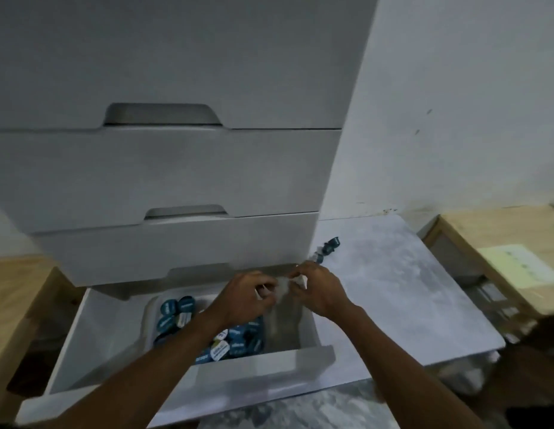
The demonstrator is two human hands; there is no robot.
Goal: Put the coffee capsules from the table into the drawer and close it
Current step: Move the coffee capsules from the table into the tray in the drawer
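Nearest you is the front panel of the drawer (182, 394), the bottom one of the stack, pulled well out. Inside sits a pale tray (147, 315) with a pile of blue stowed capsules (238, 334), so by my read most of the load is already in. Both your forearms cross the drawer front. Your left hand (248, 291) and right hand (320, 289) meet above the drawer's back right part, fingers of both curled in, pinching a pale scrap (283, 284) between them (too blurred to say wrapper or bag, and I see no capsule in either hand). The relation that matters is this: the loose capsules (328, 246) sit on the marbled worktop (409, 289) just beyond your right hand, up and to the right of it, close against the cabinet's right corner. The little cluster strings out from near-left to far-right, near end almost at your knuckles. The right hand is clearly nearer, and the left would have to cross over it. My call: drop the scrap, reach forward-right with the right hand, sweep them back over the drawer's side wall, then close. Behind all that are the closed upper drawers (164, 171), with the bare wall (455, 119) to their right.
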